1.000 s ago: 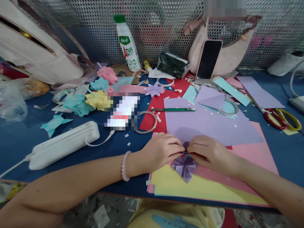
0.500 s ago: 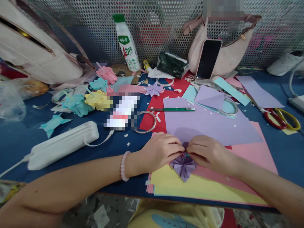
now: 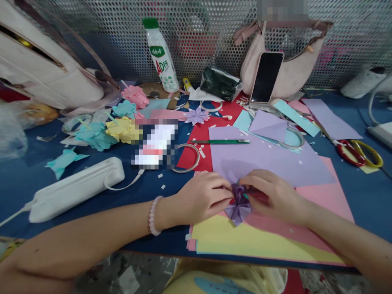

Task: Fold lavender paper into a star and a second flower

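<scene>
A folded purple paper flower [image 3: 238,210] is between my hands, above a stack of coloured sheets. My left hand [image 3: 206,194] pinches its left side, fingers pressed together. On the flower's right upper edge, the bent fingers of my right hand [image 3: 274,196] grip the paper. Pleats fan out from its middle toward me; its far part is partly covered by my fingers. Small red and teal spots, perhaps fingernails, show beside the folds. Under the hands lie a large purple sheet [image 3: 266,159], a pink sheet [image 3: 327,204] and a yellow sheet [image 3: 220,237].
Beyond the hands lie a green craft knife [image 3: 220,141], a tape roll [image 3: 187,170] and a finished purple flower [image 3: 196,116]. Scissors [image 3: 350,153] rest at right. Left are a white power strip [image 3: 76,188] and folded paper pieces [image 3: 96,134]. A bottle [image 3: 162,61] and phone [image 3: 267,77] stand behind.
My right hand has shifted slightly right and its fingers have lifted apart from the left hand's. More of the flower's far part now shows between them.
</scene>
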`<state>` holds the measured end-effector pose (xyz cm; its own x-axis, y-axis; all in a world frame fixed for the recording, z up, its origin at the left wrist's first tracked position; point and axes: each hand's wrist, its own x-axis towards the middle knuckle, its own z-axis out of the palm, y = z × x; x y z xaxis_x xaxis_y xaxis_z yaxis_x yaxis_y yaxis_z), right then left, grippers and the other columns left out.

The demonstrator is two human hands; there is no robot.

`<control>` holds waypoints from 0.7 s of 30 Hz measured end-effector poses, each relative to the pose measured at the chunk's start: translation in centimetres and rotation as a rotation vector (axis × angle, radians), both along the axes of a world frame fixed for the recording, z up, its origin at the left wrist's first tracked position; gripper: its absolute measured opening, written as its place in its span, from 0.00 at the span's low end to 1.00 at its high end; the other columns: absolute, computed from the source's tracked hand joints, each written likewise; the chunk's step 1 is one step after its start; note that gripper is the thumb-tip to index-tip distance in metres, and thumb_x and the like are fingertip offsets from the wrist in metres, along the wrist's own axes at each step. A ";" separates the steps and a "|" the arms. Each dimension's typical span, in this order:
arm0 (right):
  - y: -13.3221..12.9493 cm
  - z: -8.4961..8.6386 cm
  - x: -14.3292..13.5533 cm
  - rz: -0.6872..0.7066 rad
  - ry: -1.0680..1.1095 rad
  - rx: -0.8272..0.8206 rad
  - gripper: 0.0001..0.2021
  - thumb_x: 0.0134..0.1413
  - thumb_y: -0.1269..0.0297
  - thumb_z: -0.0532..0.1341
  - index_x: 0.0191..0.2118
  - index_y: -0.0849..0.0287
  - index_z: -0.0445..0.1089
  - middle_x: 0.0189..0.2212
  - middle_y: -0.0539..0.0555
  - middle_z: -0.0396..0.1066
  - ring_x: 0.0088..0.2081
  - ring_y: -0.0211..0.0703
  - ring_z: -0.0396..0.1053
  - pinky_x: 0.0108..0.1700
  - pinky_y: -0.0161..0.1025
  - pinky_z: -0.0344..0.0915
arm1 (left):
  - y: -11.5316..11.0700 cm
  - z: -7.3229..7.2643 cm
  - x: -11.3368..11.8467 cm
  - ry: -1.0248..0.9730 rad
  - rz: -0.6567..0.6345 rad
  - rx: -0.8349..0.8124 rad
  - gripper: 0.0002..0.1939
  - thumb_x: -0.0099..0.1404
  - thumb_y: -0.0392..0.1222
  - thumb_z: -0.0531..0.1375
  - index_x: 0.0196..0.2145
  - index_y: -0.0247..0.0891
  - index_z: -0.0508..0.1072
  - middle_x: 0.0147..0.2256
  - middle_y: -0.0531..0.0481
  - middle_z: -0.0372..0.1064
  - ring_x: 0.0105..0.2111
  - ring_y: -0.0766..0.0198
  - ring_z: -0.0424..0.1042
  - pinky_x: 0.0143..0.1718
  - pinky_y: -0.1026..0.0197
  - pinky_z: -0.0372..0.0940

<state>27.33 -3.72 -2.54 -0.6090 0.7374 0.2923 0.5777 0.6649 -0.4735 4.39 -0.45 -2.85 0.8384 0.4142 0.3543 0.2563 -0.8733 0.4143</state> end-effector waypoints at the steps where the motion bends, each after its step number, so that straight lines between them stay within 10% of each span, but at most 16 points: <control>1: -0.1 0.2 -0.1 0.011 0.007 -0.030 0.14 0.52 0.75 0.55 0.45 0.60 0.66 0.34 0.57 0.71 0.35 0.44 0.67 0.38 0.41 0.65 | 0.0 0.0 0.0 0.008 -0.015 0.027 0.09 0.69 0.38 0.55 0.37 0.35 0.76 0.38 0.47 0.74 0.37 0.61 0.70 0.36 0.58 0.60; 21: -0.4 -0.8 -1.0 -0.043 0.133 -0.136 0.11 0.49 0.80 0.55 0.34 0.59 0.70 0.32 0.55 0.69 0.35 0.43 0.66 0.36 0.39 0.64 | -0.4 0.1 -0.1 0.098 -0.115 0.167 0.11 0.71 0.38 0.52 0.40 0.36 0.75 0.39 0.48 0.74 0.39 0.61 0.69 0.40 0.57 0.62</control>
